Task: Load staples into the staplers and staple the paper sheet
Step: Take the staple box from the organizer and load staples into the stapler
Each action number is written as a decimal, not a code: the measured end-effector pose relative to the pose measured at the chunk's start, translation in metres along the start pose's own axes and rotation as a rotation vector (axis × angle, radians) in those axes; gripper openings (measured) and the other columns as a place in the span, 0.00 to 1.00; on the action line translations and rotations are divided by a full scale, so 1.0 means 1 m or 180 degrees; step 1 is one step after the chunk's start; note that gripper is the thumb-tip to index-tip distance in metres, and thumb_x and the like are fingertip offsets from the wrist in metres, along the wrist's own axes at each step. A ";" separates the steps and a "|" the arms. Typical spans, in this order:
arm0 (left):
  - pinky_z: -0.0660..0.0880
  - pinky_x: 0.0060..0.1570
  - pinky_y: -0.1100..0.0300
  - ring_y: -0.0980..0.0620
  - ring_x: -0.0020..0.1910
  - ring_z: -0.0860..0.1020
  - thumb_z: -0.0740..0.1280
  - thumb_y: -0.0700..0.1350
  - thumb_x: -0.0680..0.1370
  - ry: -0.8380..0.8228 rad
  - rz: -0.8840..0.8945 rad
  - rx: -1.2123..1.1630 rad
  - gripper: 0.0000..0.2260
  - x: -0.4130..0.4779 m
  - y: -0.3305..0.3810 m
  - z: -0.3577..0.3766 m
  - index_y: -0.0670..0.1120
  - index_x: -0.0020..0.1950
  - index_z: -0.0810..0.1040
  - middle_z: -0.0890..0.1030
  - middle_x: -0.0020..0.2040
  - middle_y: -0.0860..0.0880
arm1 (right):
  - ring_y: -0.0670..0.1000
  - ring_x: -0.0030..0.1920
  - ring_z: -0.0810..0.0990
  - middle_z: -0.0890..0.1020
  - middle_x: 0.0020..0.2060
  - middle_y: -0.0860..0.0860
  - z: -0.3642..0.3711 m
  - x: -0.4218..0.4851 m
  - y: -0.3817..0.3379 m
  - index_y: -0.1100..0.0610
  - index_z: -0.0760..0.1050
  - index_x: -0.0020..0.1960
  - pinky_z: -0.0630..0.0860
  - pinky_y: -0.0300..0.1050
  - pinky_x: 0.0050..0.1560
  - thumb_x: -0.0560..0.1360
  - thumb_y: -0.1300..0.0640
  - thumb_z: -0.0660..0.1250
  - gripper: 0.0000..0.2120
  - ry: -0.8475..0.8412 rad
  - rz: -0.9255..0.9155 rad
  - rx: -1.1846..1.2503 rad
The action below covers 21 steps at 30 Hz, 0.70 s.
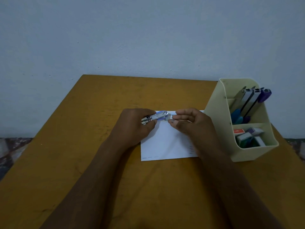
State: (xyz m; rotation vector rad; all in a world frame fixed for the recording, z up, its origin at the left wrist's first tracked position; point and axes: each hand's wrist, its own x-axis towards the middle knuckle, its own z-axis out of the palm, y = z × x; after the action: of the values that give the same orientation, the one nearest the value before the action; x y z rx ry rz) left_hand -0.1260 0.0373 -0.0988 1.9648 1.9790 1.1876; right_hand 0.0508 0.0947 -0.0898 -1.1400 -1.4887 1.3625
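Forearms (99, 171): we see both reach in from the bottom edge, over the mustard desk (74, 154).
Left hand (135, 126): curled round the rear of a blue-and-metal stapler (156, 116).
Right hand (186, 123): thumb and fingertips pinch the stapler's front end.
Stapler: lies sideways between the two hands, over the far edge of the paper.
Paper sheet (165, 142): white, flat on the desk beneath both hands.
Organiser (247, 154): cream, at the desk's right edge, just beside the paper; we make out spare staplers (250, 100) leaning in its back compartment and staple boxes (247, 136) in the front one.

Cream organizer (247, 154) on ochre table (82, 162), pale wall (148, 38).
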 end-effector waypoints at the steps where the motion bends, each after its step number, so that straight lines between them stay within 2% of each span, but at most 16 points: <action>1: 0.72 0.36 0.69 0.56 0.39 0.80 0.70 0.42 0.74 -0.0023 -0.0019 -0.0005 0.11 0.000 0.000 -0.001 0.47 0.57 0.82 0.85 0.48 0.49 | 0.46 0.46 0.82 0.84 0.43 0.49 0.000 0.000 -0.001 0.56 0.78 0.50 0.77 0.38 0.49 0.67 0.63 0.74 0.13 0.0088 -0.0081 -0.0163; 3: 0.73 0.37 0.67 0.56 0.39 0.80 0.70 0.41 0.74 -0.0068 -0.0053 -0.0039 0.11 -0.001 0.001 -0.002 0.47 0.56 0.83 0.85 0.48 0.50 | 0.45 0.43 0.82 0.84 0.41 0.49 -0.001 0.001 -0.002 0.55 0.78 0.49 0.77 0.37 0.47 0.67 0.63 0.74 0.12 0.0173 -0.0219 -0.0291; 6: 0.73 0.36 0.64 0.56 0.39 0.79 0.70 0.42 0.74 -0.0123 -0.0064 -0.0066 0.11 0.000 0.002 -0.003 0.48 0.55 0.83 0.85 0.47 0.50 | 0.49 0.39 0.84 0.83 0.38 0.50 -0.001 0.002 -0.001 0.55 0.77 0.47 0.80 0.44 0.46 0.71 0.65 0.70 0.08 0.0088 -0.0372 -0.0249; 9: 0.73 0.38 0.65 0.56 0.41 0.79 0.70 0.42 0.74 -0.0212 -0.0118 -0.0070 0.12 0.000 0.003 -0.004 0.47 0.57 0.82 0.85 0.50 0.49 | 0.48 0.38 0.84 0.83 0.37 0.49 -0.001 0.002 -0.001 0.55 0.77 0.45 0.80 0.42 0.41 0.73 0.65 0.68 0.06 0.0034 -0.0533 -0.0438; 11: 0.73 0.38 0.66 0.56 0.42 0.79 0.70 0.43 0.74 -0.0266 -0.0154 -0.0074 0.12 0.000 0.004 -0.004 0.47 0.58 0.82 0.84 0.51 0.49 | 0.49 0.38 0.83 0.83 0.36 0.50 -0.001 0.002 -0.001 0.55 0.78 0.45 0.80 0.42 0.41 0.73 0.65 0.67 0.06 -0.0015 -0.0557 -0.0445; 15: 0.70 0.36 0.74 0.59 0.41 0.77 0.70 0.44 0.74 -0.0342 -0.0211 -0.0023 0.13 0.001 0.002 -0.004 0.47 0.58 0.81 0.84 0.53 0.50 | 0.50 0.39 0.83 0.84 0.38 0.51 -0.001 0.003 0.001 0.55 0.80 0.45 0.80 0.43 0.45 0.74 0.64 0.67 0.05 -0.0020 -0.0534 -0.0477; 19: 0.71 0.36 0.72 0.59 0.40 0.78 0.70 0.43 0.74 -0.0357 -0.0232 -0.0071 0.12 0.001 0.002 -0.005 0.47 0.58 0.82 0.84 0.51 0.50 | 0.49 0.42 0.83 0.84 0.42 0.49 -0.003 0.002 0.000 0.56 0.81 0.46 0.79 0.35 0.47 0.71 0.65 0.70 0.07 -0.0144 -0.0359 -0.0468; 21: 0.72 0.37 0.70 0.58 0.40 0.78 0.70 0.43 0.74 -0.0352 -0.0234 -0.0080 0.12 0.000 0.002 -0.005 0.47 0.58 0.82 0.84 0.52 0.50 | 0.49 0.42 0.83 0.84 0.42 0.50 -0.003 0.002 -0.001 0.56 0.81 0.46 0.79 0.36 0.47 0.70 0.66 0.70 0.08 -0.0176 -0.0296 -0.0358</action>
State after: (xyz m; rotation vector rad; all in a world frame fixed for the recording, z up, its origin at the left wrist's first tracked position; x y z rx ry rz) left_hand -0.1273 0.0350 -0.0938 1.8849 1.9539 1.0581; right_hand 0.0533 0.0974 -0.0881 -1.0956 -1.6554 1.2699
